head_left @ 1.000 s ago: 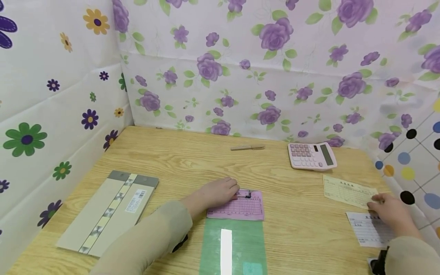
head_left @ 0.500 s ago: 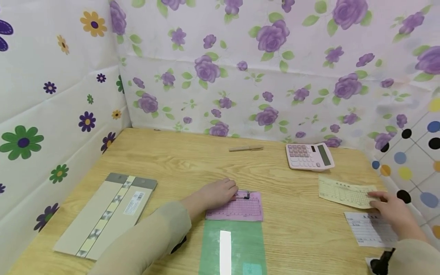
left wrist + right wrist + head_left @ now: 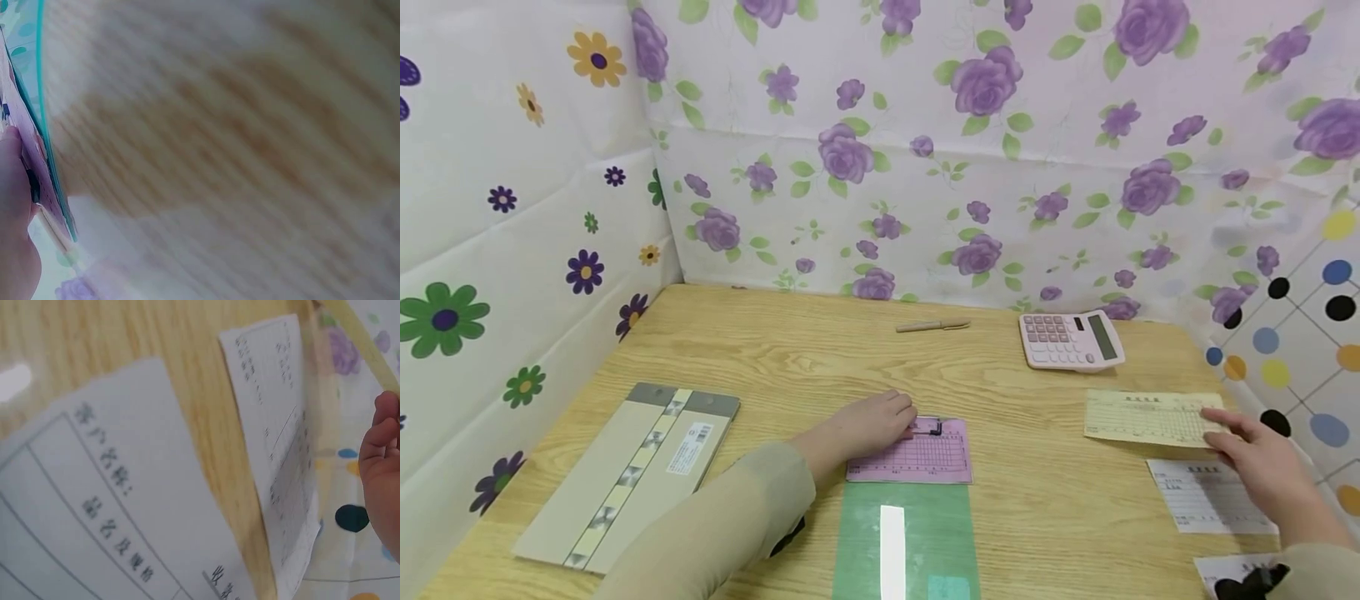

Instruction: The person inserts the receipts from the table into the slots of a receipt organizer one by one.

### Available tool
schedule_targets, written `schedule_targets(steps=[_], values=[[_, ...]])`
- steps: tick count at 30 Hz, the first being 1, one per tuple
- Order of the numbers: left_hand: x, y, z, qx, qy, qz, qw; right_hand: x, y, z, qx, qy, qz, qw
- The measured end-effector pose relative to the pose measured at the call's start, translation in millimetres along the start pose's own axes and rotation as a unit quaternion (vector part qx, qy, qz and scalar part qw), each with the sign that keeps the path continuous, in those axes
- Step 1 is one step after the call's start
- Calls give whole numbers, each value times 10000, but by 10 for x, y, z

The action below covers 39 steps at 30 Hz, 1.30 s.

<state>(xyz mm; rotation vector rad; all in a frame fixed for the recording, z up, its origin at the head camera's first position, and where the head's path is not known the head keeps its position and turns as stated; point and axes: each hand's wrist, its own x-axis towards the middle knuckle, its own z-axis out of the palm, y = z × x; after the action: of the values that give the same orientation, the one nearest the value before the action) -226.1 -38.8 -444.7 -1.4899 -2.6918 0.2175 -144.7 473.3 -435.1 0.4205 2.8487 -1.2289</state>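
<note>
My left hand [image 3: 877, 421] is at the top of a translucent green clipboard [image 3: 936, 525], gripping its metal clip [image 3: 936, 430]. Under the clip lie pink printed forms [image 3: 925, 462]. The left wrist view shows the thumb [image 3: 12, 156] against the clip; the other fingers are hidden. Over on the right, a pale yellow printed slip [image 3: 1150, 417] is pinched at its right end between thumb and fingers of my right hand [image 3: 1270, 467]. It is raised off the table. The right wrist view shows curled fingers [image 3: 382, 440] at the yellow slip's edge [image 3: 362, 340].
Two white printed slips, a farther one [image 3: 1210, 496] and a nearer one [image 3: 1236, 571], lie below the right hand. A pink calculator [image 3: 1067, 342] and a beige pen [image 3: 932, 326] are at the back. A grey-beige folder [image 3: 625, 475] lies left. Patterned cloth walls enclose the table [image 3: 1060, 500].
The yellow slip has risen from the table and swung level, slightly leftward, with my right hand. My left hand has stayed at the clip. The view has shifted slightly.
</note>
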Motion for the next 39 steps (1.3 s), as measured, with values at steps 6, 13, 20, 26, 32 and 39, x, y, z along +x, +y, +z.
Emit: schedule_targets(steps=[6,13,20,26,32,39], values=[[-3,-1,8,-111,-78,-72,9999,-69,-151,65,727,-389,-601,9948],[8,-4,21,-132,-5,-27,9999,-195,-429,222,1802,-888,-1120,9732],[0,2,9,-77,-14,-35,10000,-294,-695,480,2411,-1400,-1302,9515],[3,0,21,-24,44,1,10000,-363,-884,731,2165,-1868,-1320,9491],[2,-2,19,-50,-18,-60,10000,-429,-1069,1009,1992,-2221,-1270,9460],[6,4,0,-55,-57,-73,9999,-477,-1225,1306,1754,-2709,-1137,9396]])
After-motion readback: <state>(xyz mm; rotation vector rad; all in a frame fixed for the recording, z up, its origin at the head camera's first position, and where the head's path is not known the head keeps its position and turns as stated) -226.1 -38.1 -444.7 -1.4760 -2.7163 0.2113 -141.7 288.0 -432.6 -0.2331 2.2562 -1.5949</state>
